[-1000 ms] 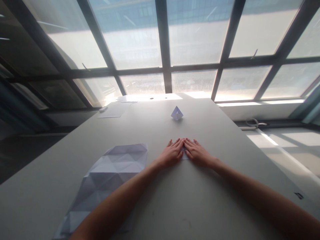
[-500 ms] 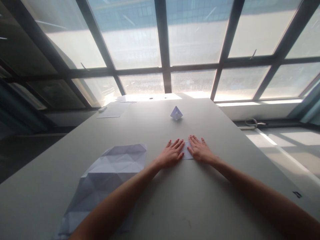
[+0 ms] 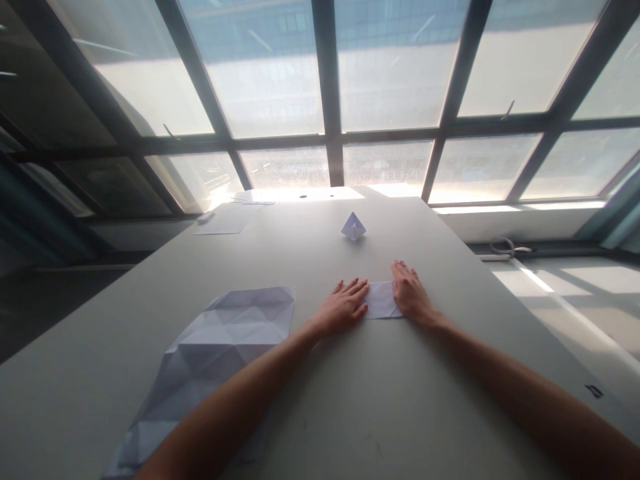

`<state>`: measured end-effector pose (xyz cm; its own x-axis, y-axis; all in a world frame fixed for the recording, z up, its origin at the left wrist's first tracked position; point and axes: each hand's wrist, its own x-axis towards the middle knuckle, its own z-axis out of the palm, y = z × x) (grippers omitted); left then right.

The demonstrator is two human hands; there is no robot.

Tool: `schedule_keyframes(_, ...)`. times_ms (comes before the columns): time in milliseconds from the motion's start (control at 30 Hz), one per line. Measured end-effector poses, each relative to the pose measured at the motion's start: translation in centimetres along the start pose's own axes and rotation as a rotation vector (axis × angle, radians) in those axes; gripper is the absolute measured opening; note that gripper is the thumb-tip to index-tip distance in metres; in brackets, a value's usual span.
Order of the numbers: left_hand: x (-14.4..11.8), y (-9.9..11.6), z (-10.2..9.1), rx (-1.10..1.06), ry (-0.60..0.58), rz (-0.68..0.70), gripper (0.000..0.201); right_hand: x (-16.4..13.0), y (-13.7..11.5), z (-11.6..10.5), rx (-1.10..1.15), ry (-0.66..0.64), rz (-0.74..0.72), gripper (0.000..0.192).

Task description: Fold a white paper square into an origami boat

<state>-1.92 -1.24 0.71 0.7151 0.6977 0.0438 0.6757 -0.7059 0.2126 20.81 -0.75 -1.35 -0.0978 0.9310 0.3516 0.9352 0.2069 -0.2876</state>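
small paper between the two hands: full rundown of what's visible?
The small flat white paper piece lies flat on the grey table, between the hands. It looks roughly rectangular, thin and pale; fine creases cannot be made out. The left hand rests palm down with fingertips on its left edge, the right hand palm down on its right edge. Its middle is uncovered. It sits nearer the person than the small folded white paper pyramid.

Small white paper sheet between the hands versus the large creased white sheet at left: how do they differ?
The small white paper sheet lies flat under both hands, left hand and right hand pressing its ends; the large creased white sheet lies untouched. The small sheet looks smooth; the large one is covered in triangular fold lines. The large one is far bigger. Both are white paper on the grey table.
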Motion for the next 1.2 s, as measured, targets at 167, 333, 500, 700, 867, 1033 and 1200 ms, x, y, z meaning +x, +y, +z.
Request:
schedule_keyframes(167,0.4,-0.5,0.0,-0.097,0.001,-0.022,0.054,-0.5,-2.0,-0.6,0.085,-0.021,-0.218,0.053)
schedule_keyframes(333,0.7,-0.5,0.6,-0.086,0.072,-0.081,0.053,-1.3,-3.2,-0.4,0.064,-0.253,-0.337,0.057)
schedule_keyframes(500,0.2,0.1,0.8,0.053,0.05,-0.014,0.06,-1.4,-3.3,-0.2,0.007,-0.307,-0.362,0.064)
schedule_keyframes(700,0.1,0.3,0.6,0.102,0.014,-0.068,0.063,-1.4,-3.0,0.1,-0.036,-0.343,-0.326,0.066)
schedule_keyframes(867,-0.1,0.2,0.0,0.081,-0.039,-0.123,0.068,-1.3,-2.7,0.0,-0.072,-0.371,-0.251,0.068)
schedule_keyframes(1033,-0.4,-0.7,-0.1,0.071,-0.071,-0.21,0.074,-1.1,-2.0,-0.1,-0.114,-0.376,-0.147,0.069)
schedule_keyframes(1200,-0.5,-1.2,0.4,0.1,-0.031,-0.292,0.074,-0.7,-1.0,-0.1,-0.128,-0.374,-0.038,0.067)
